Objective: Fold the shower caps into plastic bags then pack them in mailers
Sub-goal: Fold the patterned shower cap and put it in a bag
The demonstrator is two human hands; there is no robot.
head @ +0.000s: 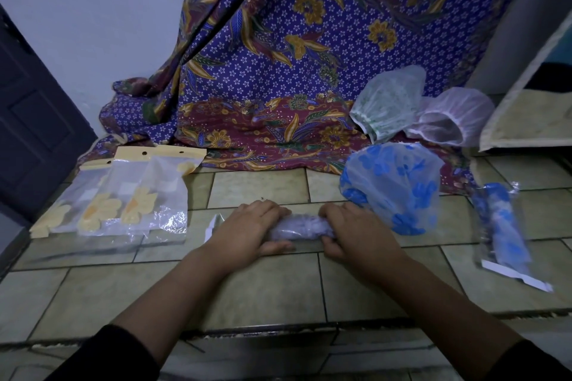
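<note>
1. While pressing down on the tiled ledge [263,284], gripping a rolled lilac shower cap [298,227] at both ends, roughly mid-ledge.
2. With the left hand [250,227]: curled over the roll's left end, fingers across the top, thumb tucked along the near side.
3. With the right hand [356,232]: wrapped round the right end in the same way, fingers bent over the top, thumb underneath toward the body.
4. Just left of the left hand: a clear plastic bag edge [213,226] with a white strip, poking out flat on the tiles; cannot tell whether wrapped round the roll.
5. Just beyond the right hand, near enough to seem touching: a blue-flowered shower cap [393,185], loose and puffed up.
6. Well apart to the right: a packed bag [501,226] holding a rolled blue cap, laid lengthwise, white strip at the near end.
7. Farther back, at the edge of a draped batik cloth [278,56]: a green-patterned cap [387,102] and a white cap [452,116], side by side and touching.
8. Off to the left: flat clear mailers [123,198] with yellow flowers and yellow headers, overlapping in a row.
9. At the bottom edge: black sleeves [102,356], pushed up the forearms.
</note>
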